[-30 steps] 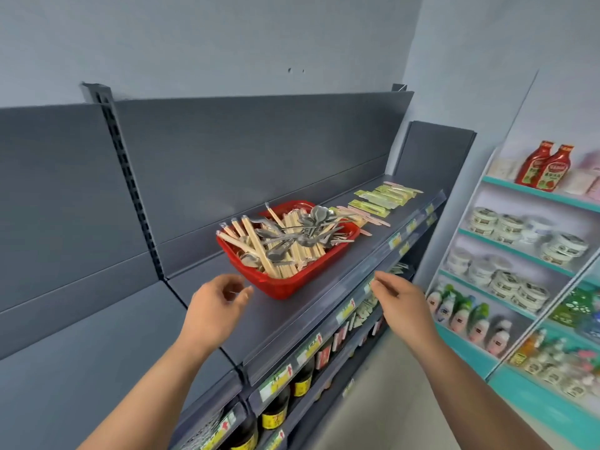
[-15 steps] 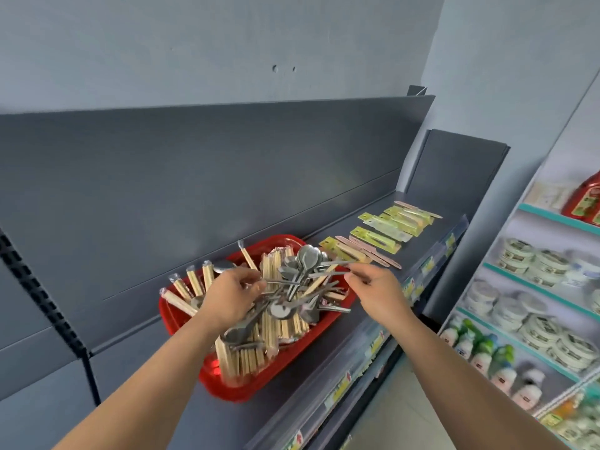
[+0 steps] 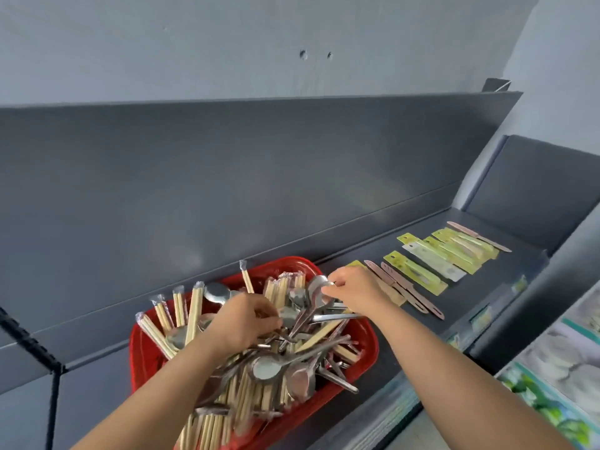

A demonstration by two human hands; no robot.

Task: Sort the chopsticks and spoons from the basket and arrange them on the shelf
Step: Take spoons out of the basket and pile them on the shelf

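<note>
A red plastic basket (image 3: 367, 339) stands on the dark grey shelf (image 3: 454, 303), heaped with wrapped wooden chopsticks (image 3: 194, 310) and steel spoons (image 3: 264, 370). My left hand (image 3: 242, 319) reaches into the middle of the heap, fingers curled around spoon handles. My right hand (image 3: 354, 289) is over the basket's far right corner and pinches the bowl end of a spoon (image 3: 316, 284). What lies under both hands is hidden.
Right of the basket, flat packs in yellow-green card (image 3: 415, 272) and pink utensils (image 3: 406, 292) lie in a row on the shelf. The shelf's back panel (image 3: 259, 177) rises behind. A second shelving unit with goods (image 3: 558, 358) stands at the right.
Both hands moved from in front of the shelf into the basket. The view came closer and lower. The right hand has taken hold of a spoon.
</note>
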